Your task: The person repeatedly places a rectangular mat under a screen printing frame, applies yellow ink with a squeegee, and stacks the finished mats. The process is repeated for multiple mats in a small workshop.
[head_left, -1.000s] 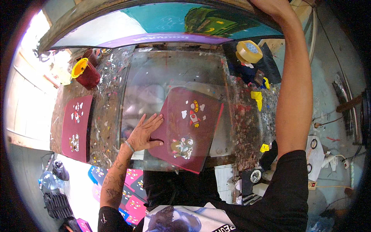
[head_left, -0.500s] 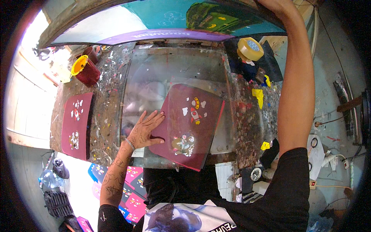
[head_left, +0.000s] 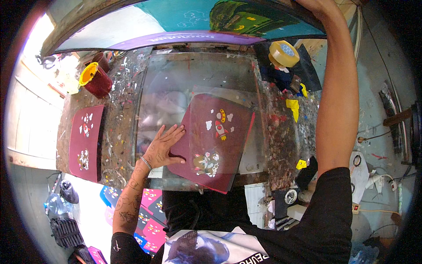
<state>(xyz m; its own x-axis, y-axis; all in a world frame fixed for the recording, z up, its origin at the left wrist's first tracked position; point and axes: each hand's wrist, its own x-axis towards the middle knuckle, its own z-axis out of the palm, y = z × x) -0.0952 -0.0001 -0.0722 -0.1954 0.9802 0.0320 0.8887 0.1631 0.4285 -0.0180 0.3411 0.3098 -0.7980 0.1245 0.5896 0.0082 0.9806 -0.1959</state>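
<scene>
Under my left hand [head_left: 165,147] lies a maroon printed sheet [head_left: 182,116], set at an angle on the worktop with more sheet edges showing beneath it. The palm is flat and its fingers are spread at the sheet's left edge. A transparent film [head_left: 224,99] covers much of the sheet; a rocket, clouds and a small animal figure show through. My right hand [head_left: 313,8] reaches to the far right corner of a raised screen printing frame [head_left: 154,37] and holds its rim. The upper picture edge cuts off part of that hand. Green, teal and purple areas mark the frame's mesh.
At left lies a stack of maroon printed sheets [head_left: 86,143]. Behind it stands a dark red pot with a yellow rim [head_left: 100,83]. A roll of clear tape [head_left: 283,53] and yellow scraps [head_left: 292,109] sit at right. Colourful printed sheets [head_left: 151,215] lie below the worktop's near edge.
</scene>
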